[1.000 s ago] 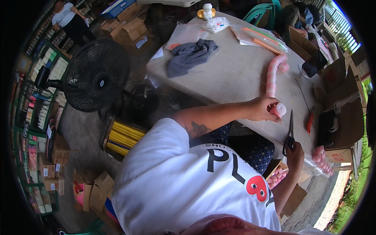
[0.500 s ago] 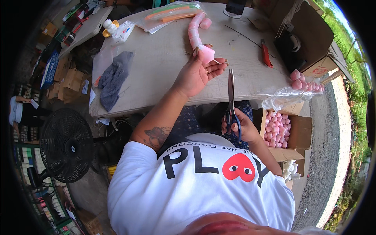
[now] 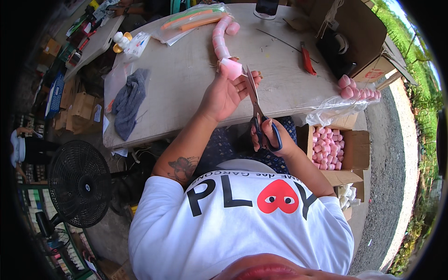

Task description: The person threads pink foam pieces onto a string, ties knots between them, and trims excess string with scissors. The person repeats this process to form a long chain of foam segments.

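A curved string of pink marshmallow-like pieces (image 3: 219,38) runs across the table toward me. Its near end piece (image 3: 232,68) is pinched in my left hand (image 3: 221,95), palm turned up, with the other fingers stretched out. My right hand (image 3: 269,135) grips the dark blue handles of a pair of scissors (image 3: 255,98). The blades point away from me and are slightly parted, their tips at the right side of the end piece, above my left fingers. Whether they touch a string there I cannot tell. One loose pink piece (image 3: 233,29) lies beside the strand.
On the table (image 3: 182,65) are a grey cloth (image 3: 129,103), plastic packs (image 3: 193,24), a red cutter (image 3: 307,60) and a thin dark rod (image 3: 284,41). More pink pieces (image 3: 347,86) line the right corner. A carton (image 3: 357,148) of pink pieces stands below; a fan (image 3: 80,183) is at left.
The scissors have moved up and left, from beside my left fingers to the end piece. A white string end seen earlier at that piece is now hidden behind the blades.
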Action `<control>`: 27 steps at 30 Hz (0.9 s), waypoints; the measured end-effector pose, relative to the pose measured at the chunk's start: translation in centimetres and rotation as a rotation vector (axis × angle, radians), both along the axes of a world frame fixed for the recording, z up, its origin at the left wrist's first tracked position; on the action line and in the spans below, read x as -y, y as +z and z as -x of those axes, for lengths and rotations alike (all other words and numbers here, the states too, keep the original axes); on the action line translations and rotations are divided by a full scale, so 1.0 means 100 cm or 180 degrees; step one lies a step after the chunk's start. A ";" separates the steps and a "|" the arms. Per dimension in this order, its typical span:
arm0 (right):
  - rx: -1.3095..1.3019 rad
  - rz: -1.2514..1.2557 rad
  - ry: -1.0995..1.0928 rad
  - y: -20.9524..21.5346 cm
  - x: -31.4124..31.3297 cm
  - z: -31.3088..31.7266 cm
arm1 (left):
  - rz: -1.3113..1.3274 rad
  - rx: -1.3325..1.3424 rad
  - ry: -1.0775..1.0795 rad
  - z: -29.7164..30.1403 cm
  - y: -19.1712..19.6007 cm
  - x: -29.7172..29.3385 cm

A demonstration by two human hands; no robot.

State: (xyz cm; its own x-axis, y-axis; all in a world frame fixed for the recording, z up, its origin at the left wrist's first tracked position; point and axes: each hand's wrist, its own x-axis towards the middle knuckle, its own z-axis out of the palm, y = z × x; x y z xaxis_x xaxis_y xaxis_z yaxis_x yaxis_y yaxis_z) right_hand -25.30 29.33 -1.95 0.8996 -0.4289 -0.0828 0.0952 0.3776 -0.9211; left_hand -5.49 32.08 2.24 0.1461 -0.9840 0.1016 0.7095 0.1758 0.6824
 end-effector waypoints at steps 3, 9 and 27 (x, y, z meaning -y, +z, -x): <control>-0.0297 0.0420 -0.0393 0.016 0.006 0.013 | -0.0034 0.0100 0.0062 -0.007 -0.003 -0.002; -0.2161 0.1959 -0.2138 0.073 0.049 0.083 | -0.0227 0.5716 0.0223 0.001 0.051 -0.029; -0.3179 0.4492 -0.1920 0.037 0.088 0.076 | 0.0705 0.6649 0.1219 -0.037 0.015 0.011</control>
